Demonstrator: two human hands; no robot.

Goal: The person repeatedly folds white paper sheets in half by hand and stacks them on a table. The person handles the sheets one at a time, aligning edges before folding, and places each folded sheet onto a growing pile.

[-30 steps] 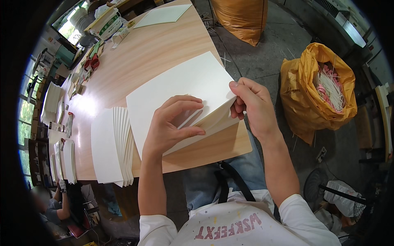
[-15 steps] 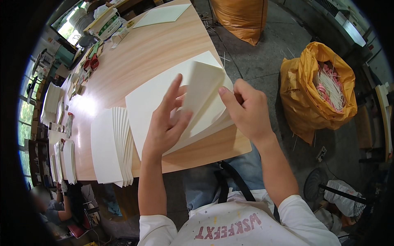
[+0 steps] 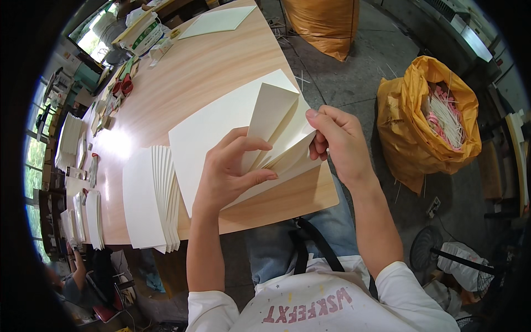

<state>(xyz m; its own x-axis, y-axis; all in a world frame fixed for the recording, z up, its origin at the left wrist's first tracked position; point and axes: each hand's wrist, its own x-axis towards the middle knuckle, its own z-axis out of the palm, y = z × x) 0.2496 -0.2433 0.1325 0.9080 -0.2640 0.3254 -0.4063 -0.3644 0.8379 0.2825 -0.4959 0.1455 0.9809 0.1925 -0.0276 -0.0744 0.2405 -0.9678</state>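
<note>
Beneath the fingers [image 3: 251, 144] spreads 1 pale wood-grained table [image 3: 232, 58], a white glare [image 3: 114, 143] on it to their left, with dark grey floor [image 3: 354, 83] past it to their right and daylit windows [image 3: 34, 152] far to their left.

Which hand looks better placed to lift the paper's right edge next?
The right hand, probably: it pinches the paper at its right edge; the left hand curves open by the raised flap.

We see daylight from the bright glass window [image 3: 33, 148] beyond the left edge of the pale wood-grain worktop [image 3: 221, 61], with white glare near that edge. Past its right edge, the grey floor [image 3: 354, 83] lies dim. Fisheye distortion curves our view toward a black rim.
</note>
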